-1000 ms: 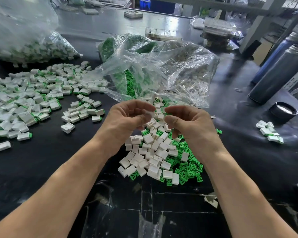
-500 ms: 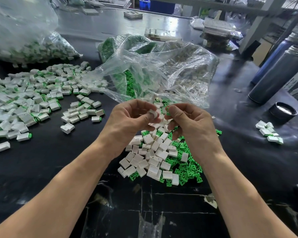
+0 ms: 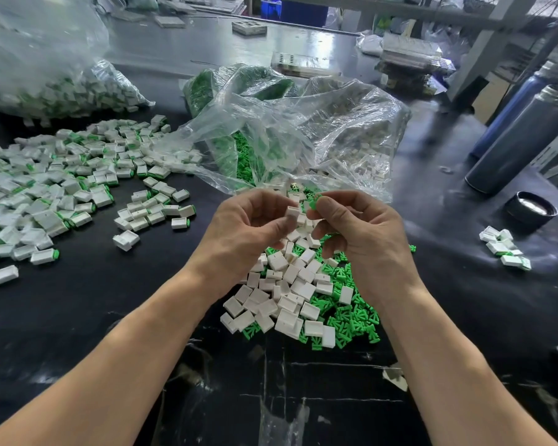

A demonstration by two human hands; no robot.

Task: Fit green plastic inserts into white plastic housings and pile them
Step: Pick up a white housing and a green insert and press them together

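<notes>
While both hands hovered close together above the loose heap (image 3: 298,294), the left hand (image 3: 248,226) pinched a white housing (image 3: 292,212) between thumb and curled fingers, and the right hand (image 3: 358,225) pinched a green insert (image 3: 315,201) at its fingertips. The two parts sat just beside each other, not joined, the insert slightly higher and to the right of the housing. Below them the heap mixed white housings with green inserts on the black table (image 3: 110,304). Off to the left spread the assembled pile (image 3: 55,188), white pieces with green ends showing. Behind the hands lay an open clear bag (image 3: 303,136) holding more green and white parts, and a small cluster (image 3: 504,249) sat well apart on the right.
</notes>
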